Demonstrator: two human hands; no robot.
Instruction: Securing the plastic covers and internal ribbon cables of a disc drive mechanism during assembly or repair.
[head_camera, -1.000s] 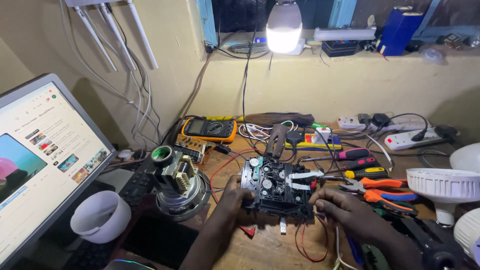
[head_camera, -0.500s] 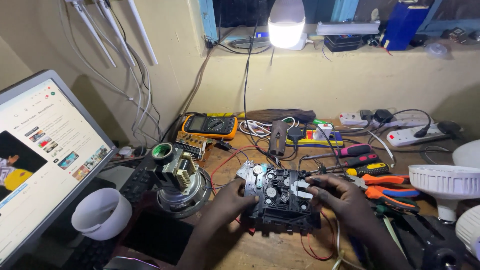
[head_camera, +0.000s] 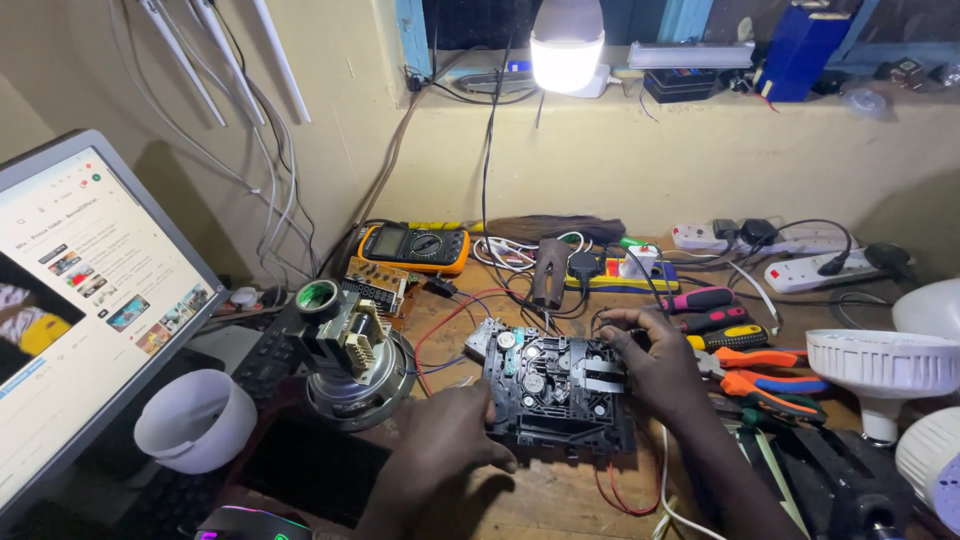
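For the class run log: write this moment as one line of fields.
left hand: grips black disc-drive mechanism front-left edge | right hand: holds its right side | mechanism: on wooden bench | nearby: motor, pliers

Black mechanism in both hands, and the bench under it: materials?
Mechanism: looks like matt black moulded plastic, judging by its ribs and cut-outs, with shiny metal discs and a plate, held by left hand and right hand. Bench: bare wood, visible grain, worn.

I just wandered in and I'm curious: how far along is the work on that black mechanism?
The black mechanism lies bare on the bench, its gears and wires exposed, so opening looks done. The left hand grips its near edge; the right hand works at its far side. The screwdrivers and pliers lie unused; wires hang loose, so reassembly remains.
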